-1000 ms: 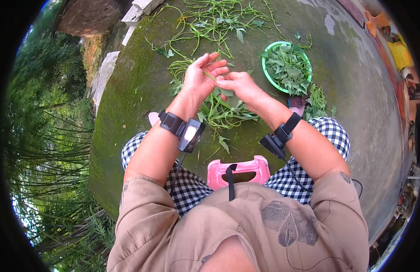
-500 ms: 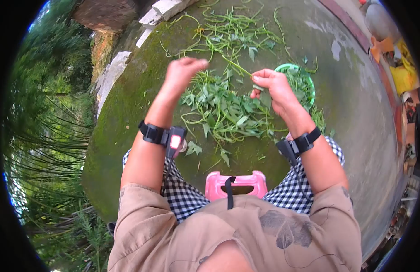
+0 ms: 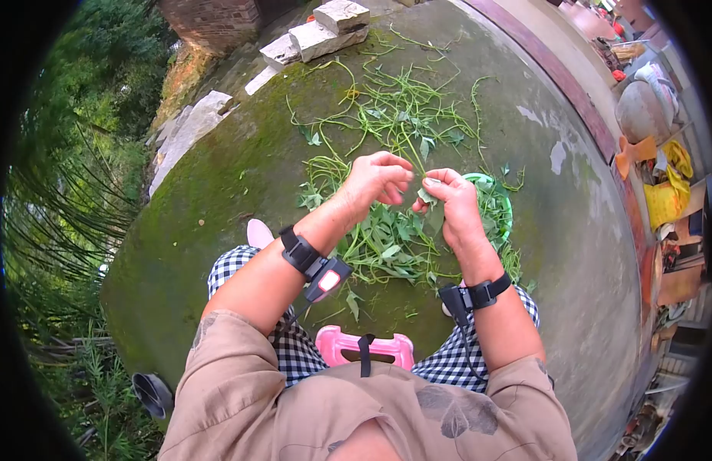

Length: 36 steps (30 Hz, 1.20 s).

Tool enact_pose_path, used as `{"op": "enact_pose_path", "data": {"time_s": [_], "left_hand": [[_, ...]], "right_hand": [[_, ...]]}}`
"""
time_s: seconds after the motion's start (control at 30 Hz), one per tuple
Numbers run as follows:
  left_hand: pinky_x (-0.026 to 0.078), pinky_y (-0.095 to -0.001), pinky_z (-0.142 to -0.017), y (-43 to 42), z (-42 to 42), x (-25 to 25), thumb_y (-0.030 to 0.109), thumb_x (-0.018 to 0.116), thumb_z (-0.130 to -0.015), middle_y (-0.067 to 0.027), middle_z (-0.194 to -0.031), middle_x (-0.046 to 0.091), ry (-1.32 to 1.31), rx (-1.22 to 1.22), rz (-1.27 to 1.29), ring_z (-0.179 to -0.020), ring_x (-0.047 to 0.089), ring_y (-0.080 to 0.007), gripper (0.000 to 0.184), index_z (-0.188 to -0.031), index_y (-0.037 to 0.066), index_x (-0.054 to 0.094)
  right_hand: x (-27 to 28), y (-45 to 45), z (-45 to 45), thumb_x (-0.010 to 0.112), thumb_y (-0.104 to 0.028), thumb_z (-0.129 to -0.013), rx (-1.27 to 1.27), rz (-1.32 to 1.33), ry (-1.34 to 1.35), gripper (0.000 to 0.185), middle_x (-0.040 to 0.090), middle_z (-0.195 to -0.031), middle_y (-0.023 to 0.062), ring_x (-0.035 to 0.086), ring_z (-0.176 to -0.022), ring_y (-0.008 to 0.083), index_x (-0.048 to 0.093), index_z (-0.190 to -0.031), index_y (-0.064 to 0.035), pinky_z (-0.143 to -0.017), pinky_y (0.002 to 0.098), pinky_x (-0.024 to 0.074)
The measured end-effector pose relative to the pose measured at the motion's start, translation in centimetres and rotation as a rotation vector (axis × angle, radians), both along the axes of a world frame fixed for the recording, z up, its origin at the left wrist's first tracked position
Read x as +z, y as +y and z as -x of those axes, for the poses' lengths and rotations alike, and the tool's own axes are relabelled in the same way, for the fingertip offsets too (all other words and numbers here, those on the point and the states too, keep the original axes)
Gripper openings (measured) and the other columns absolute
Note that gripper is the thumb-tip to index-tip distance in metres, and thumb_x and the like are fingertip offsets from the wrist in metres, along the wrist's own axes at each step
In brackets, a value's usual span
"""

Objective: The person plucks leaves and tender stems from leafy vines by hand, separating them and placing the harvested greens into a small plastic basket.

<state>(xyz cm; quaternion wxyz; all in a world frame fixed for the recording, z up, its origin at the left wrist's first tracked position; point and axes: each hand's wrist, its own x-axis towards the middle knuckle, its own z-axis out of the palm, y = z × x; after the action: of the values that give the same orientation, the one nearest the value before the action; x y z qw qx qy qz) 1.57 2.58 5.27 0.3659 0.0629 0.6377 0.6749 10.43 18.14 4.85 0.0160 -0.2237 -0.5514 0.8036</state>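
My right hand (image 3: 453,201) pinches a leafy green vine stem (image 3: 412,150), with leaves hanging below its fingers. Just left of it is my left hand (image 3: 380,183), its fingers bent and a little apart, with nothing visible in them. Under both hands lies a pile of leafy green cuttings (image 3: 394,244) on the ground. Farther off, a loose tangle of long vine stems (image 3: 406,96) spreads out. Beside my right wrist a round green basket (image 3: 509,219) holds more leaves, partly hidden by the arm.
A pink plastic stool (image 3: 327,343) is between my knees. Pale stone blocks (image 3: 325,38) line the far left edge of the mossy concrete (image 3: 195,253). A dark pot (image 3: 152,393) stands lower left. Yellow bags (image 3: 667,201) and clutter lie along the right side.
My left hand has moved right and down, close beside my right hand. My right hand still pinches the stem. The camera view has shifted, showing more ground on the far side.
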Motion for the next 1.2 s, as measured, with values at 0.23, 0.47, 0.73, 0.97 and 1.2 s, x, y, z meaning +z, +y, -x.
{"op": "enact_pose_path", "data": {"time_s": [0.23, 0.47, 0.73, 0.97, 1.2], "left_hand": [[0.054, -0.0281, -0.062, 0.5, 0.2, -2.2, 0.008, 0.067, -0.083, -0.0081, -0.081, 0.066, -0.039, 0.132, -0.175, -0.065, 0.063, -0.0139, 0.011, -0.090, 0.000, 0.065], [0.055, -0.0303, -0.069, 0.7, 0.1, -1.9, 0.005, 0.062, -0.079, -0.0101, -0.084, 0.067, 0.053, 0.192, -0.263, -0.075, 0.065, -0.0171, 0.007, -0.085, 0.000, 0.063], [0.052, -0.0270, -0.066, 1.0, 0.3, -1.7, 0.005, 0.064, -0.076, -0.0073, -0.078, 0.067, 0.149, 0.082, -0.142, -0.070, 0.063, -0.0131, 0.005, -0.079, 0.000, 0.063], [0.048, -0.0240, -0.064, 1.6, -0.1, -2.3, 0.001, 0.062, -0.073, -0.0039, -0.075, 0.066, 0.273, -0.042, -0.109, -0.067, 0.058, -0.0085, 0.006, -0.078, 0.000, 0.065], [0.054, -0.0333, -0.070, 0.3, 1.5, -0.6, -0.001, 0.055, -0.076, -0.0131, -0.083, 0.064, -0.080, 0.050, -0.407, -0.074, 0.065, -0.0217, 0.005, -0.081, -0.001, 0.055]], "right_hand": [[-0.7, -0.4, 0.3, 0.060, -0.007, -0.088, -0.043, 0.151, 0.010, 0.010, 0.064, -0.083, 0.0094, 0.065, -0.064, 0.0203, 0.059, -0.096, -0.0005, -0.058, 0.0298, 0.0524], [-1.4, 0.7, 1.0, 0.058, -0.008, -0.090, -0.017, 0.169, 0.059, 0.010, 0.064, -0.083, 0.0107, 0.066, -0.067, 0.0214, 0.058, -0.095, 0.0011, -0.061, 0.0302, 0.0532], [-0.5, 0.5, 1.1, 0.062, -0.003, -0.086, 0.063, 0.200, 0.042, 0.015, 0.065, -0.081, 0.0105, 0.065, -0.066, 0.0200, 0.059, -0.099, 0.0039, -0.060, 0.0294, 0.0531], [-1.9, 0.8, 1.0, 0.060, 0.008, -0.078, -0.100, 0.146, 0.063, 0.022, 0.064, -0.082, 0.0118, 0.065, -0.066, 0.0208, 0.058, -0.100, 0.0058, -0.063, 0.0285, 0.0532], [-1.5, 2.9, 0.6, 0.058, 0.007, -0.078, 0.123, -0.265, -0.004, 0.020, 0.064, -0.078, 0.0061, 0.060, -0.065, 0.0131, 0.064, -0.097, 0.0046, -0.061, 0.0239, 0.0494]]}}
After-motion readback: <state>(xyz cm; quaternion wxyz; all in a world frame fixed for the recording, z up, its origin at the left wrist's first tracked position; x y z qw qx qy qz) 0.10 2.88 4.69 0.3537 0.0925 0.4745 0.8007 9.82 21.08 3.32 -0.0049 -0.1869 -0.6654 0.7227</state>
